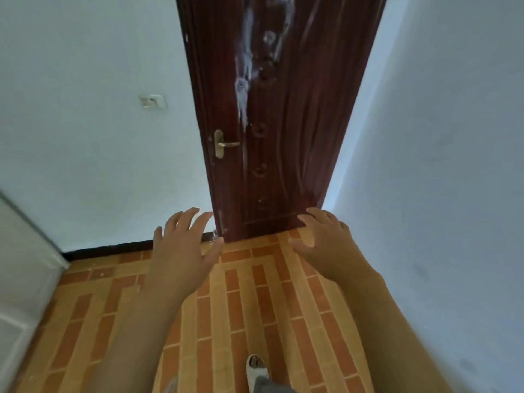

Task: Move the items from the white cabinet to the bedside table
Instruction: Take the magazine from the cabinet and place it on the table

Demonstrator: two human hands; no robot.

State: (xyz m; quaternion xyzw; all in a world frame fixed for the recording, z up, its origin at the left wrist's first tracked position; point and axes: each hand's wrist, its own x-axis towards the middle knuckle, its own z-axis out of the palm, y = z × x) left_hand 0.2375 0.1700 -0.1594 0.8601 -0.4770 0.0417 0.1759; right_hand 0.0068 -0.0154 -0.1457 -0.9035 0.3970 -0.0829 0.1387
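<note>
My left hand [184,245] and my right hand [326,239] are both held out in front of me, fingers spread and straight, holding nothing. A white panel [25,262] at the left edge could be the side of the white cabinet; I cannot tell. No items and no bedside table are in view.
A dark red wooden door [283,123] with a brass handle [224,144] stands straight ahead, between pale walls. A wall switch [153,101] sits left of the door. The floor [226,307] has orange and yellow tiles. My foot in a light slipper [256,367] shows below.
</note>
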